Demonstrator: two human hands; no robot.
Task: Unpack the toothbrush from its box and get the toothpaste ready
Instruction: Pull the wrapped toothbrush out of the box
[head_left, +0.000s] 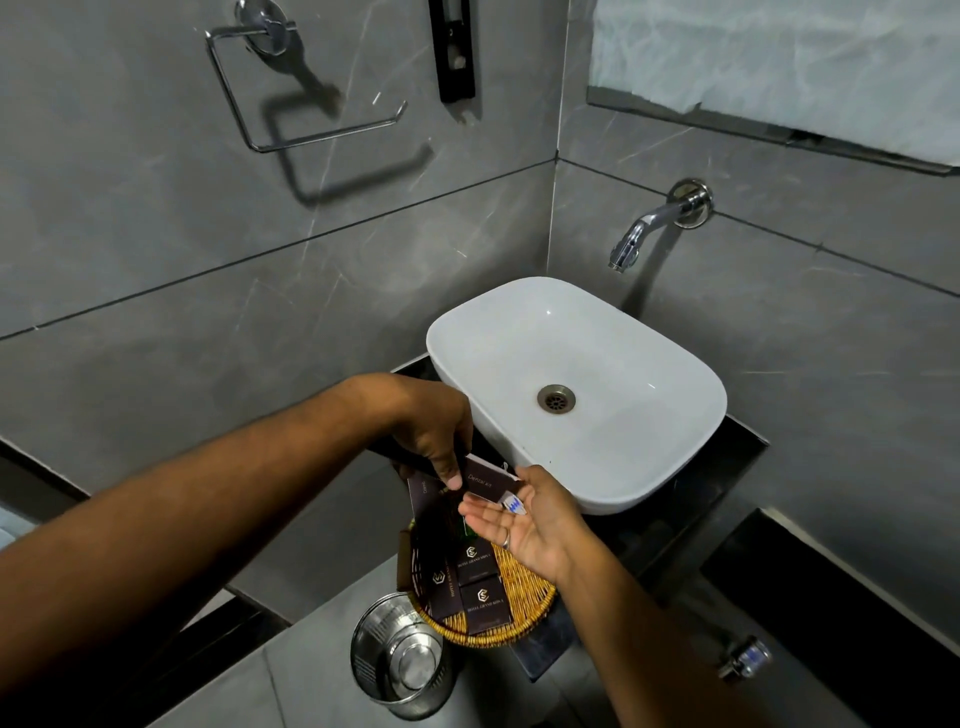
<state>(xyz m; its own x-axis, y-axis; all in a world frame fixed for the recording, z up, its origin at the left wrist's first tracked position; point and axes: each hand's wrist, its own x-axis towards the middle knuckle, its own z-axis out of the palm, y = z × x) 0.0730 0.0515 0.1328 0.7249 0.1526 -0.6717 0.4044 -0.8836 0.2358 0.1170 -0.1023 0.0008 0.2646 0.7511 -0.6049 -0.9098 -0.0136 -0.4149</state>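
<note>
My left hand (431, 431) grips a dark dental kit box (485, 480), tilted with its opened end toward my right hand. A toothbrush head (513, 505) with white and blue bristles pokes out of the box end and rests against my right palm. My right hand (524, 519) lies palm up with fingers apart, just under the box mouth, a ring on one finger. The rest of the toothbrush is hidden inside the box. I see no toothpaste tube.
A round wicker basket (524, 597) with several dark hotel amenity boxes (483, 605) sits on the black counter below my hands. A white basin (618, 332) stands to the right, a wall tap (654, 228) above it. A steel bin (400, 654) stands on the floor.
</note>
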